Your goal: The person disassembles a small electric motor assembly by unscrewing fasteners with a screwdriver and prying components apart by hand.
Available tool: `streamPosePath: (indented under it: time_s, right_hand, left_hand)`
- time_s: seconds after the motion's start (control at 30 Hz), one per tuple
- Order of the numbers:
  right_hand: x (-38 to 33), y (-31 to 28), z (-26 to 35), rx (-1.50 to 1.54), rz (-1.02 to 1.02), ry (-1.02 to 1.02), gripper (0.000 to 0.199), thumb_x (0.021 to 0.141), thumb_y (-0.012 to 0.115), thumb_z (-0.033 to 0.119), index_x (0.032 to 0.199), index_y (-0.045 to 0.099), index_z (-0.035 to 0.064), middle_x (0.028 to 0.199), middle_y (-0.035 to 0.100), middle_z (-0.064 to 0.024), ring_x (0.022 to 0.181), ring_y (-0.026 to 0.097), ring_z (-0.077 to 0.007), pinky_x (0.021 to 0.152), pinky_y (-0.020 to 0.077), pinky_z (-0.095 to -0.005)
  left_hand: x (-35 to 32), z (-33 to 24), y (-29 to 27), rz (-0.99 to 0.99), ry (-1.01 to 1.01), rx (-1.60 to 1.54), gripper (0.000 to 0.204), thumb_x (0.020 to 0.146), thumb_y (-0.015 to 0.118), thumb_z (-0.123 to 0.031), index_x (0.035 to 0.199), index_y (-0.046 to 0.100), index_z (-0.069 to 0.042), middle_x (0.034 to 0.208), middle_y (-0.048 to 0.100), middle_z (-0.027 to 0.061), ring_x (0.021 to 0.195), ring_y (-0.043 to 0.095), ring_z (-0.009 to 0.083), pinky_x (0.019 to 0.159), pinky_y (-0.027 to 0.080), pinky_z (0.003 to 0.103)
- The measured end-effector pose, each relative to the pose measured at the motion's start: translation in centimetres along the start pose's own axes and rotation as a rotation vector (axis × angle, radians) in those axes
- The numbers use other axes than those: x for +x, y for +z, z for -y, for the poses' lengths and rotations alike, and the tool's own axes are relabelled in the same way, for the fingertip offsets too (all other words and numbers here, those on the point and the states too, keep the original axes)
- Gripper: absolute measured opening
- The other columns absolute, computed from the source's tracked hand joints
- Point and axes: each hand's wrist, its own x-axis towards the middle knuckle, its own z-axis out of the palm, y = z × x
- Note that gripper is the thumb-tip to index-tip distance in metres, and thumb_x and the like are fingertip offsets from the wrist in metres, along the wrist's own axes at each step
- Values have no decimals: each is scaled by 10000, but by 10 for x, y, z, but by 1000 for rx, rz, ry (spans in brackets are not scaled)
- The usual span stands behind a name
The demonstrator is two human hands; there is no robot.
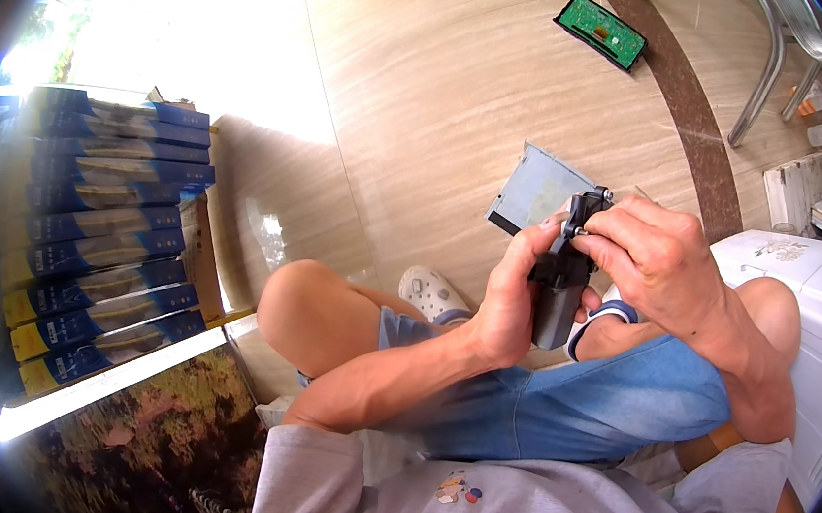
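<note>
My left hand (503, 310) is wrapped round a black and grey device (554, 315), a blocky body with a black bracket-like part on top. It is held upright above my lap, between my bent knees. From the right, my right hand (666, 259) reaches to the bracket end. Its thumb and forefinger pinch at a small silver screw-like part (580, 232) on the bracket's side. The fingers partly cover it, so its exact kind is unclear. Just beyond the device, a flat grey metal panel (542, 185) with a dark edge lies on the floor.
Farther off on the tiled floor lies a green circuit board (601, 32) in a black frame. Blue and yellow boxes (117, 228) are stacked at left. Metal chair legs (769, 83) stand at upper right, with a white plastic piece of furniture (787, 258) beside my right knee.
</note>
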Motion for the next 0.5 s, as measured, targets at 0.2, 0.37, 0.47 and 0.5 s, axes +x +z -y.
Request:
streamPosePath:
  time_s: [0.2,0.37,0.47,0.5]
  right_hand:
    - [5,-2,1,-20,28,-16,50,863,694,104,844,697,57,728,607,-55,642,618,-230,551,528,-355]
    - [5,-2,4,91,60,72,84,887,711,98,857,681,25,720,616,-110,628,624,-292,541,486,-394]
    - [7,-3,4,60,141,97,118,927,650,120,838,668,44,710,592,-71,635,620,-256,538,517,-372]
    - [8,-2,4,72,161,99,129,930,648,116,825,657,41,709,595,-78,632,624,-261,535,513,-377]
  left_hand:
    - [-1,-2,2,-19,18,-2,597,952,380,-573,1265,518,-83,1024,611,108,804,618,204,689,498,341]
    - [0,-2,4,-28,2,-10,575,965,395,-559,1241,532,-73,1000,626,104,786,616,200,678,495,334]
    - [1,3,1,4,4,-44,589,982,398,-535,1365,443,-90,1027,621,91,773,615,175,668,498,314]
    - [-1,5,-3,31,17,-62,629,995,400,-514,1476,353,-112,1060,611,83,766,615,155,658,501,298]
